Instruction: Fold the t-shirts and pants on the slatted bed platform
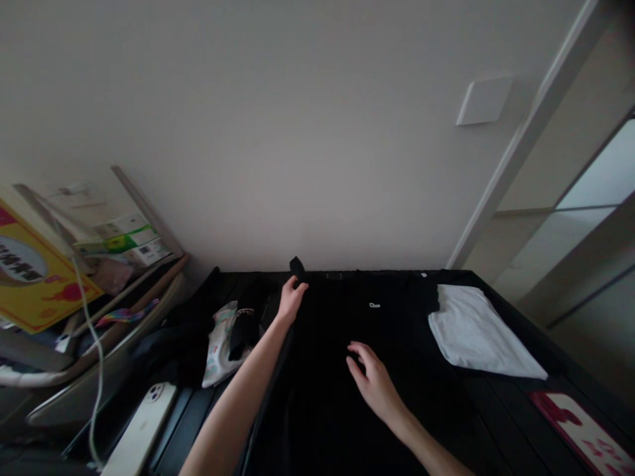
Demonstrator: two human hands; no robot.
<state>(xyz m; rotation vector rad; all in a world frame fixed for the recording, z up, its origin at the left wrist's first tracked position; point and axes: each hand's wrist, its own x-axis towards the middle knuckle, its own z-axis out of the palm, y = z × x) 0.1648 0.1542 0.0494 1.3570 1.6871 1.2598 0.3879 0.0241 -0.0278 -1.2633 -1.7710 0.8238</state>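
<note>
A black garment (337, 383), apparently a T-shirt with a small white mark near its top, lies spread over the middle of the dark surface. At its far left edge, my left hand (291, 297) pinches a piece of black cloth that sticks up against the wall. My right hand (370, 377) is over the middle of the garment, fingers curved and thumb apart, with nothing visible in it. Whether its fingertips touch the cloth I cannot tell. The black fabric's outline blends into the dark surface.
Right of the garment lies folded white cloth (481, 330), with a red-and-white flat item (580, 423) nearer. To the left are a white printed cloth (215, 354), a rolled black cloth (243, 330), a white phone (141, 430) and a cable (94, 344). A wall (317, 152) stands behind.
</note>
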